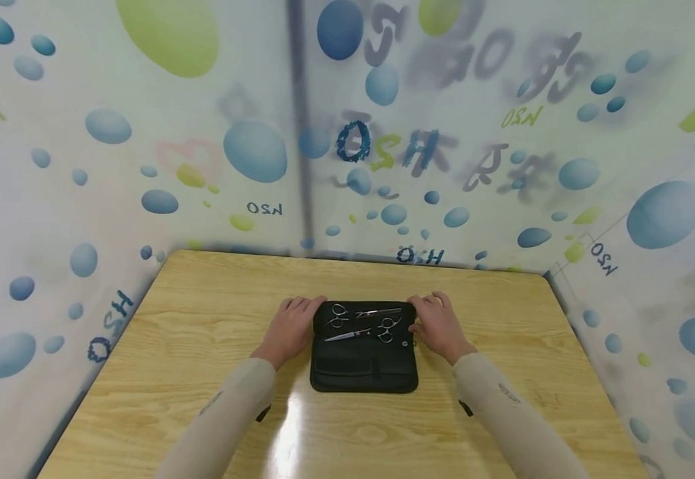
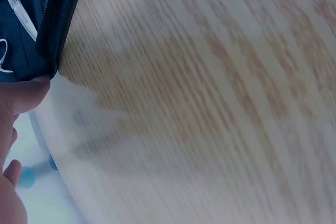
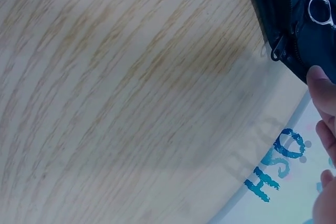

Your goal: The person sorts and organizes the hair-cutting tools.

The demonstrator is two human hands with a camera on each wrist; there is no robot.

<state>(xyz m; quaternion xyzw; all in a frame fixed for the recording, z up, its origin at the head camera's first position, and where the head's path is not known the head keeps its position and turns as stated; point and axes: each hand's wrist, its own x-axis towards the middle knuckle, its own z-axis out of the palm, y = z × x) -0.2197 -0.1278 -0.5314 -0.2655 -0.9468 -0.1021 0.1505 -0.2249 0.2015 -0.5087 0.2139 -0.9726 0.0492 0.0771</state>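
Head view: both forearms reach forward, the left hand (image 1: pixel 290 329) and right hand (image 1: pixel 439 327) gripping the far corners of one open, black zippered case (image 1: pixel 341 384). It lies on the pale wood-grain table (image 1: pixel 204 319), its seemingly longer side running left to right. Inside, two silver metal scissors (image 1: pixel 347 334) lie crosswise, the upper pair's blades pointing right, the lower's left.

Left wrist view: one digit presses the case's corner; others sit apart from it.

Right wrist view: a bent digit touches the corner near one dark zip pull (image 3: pixel 279 50).
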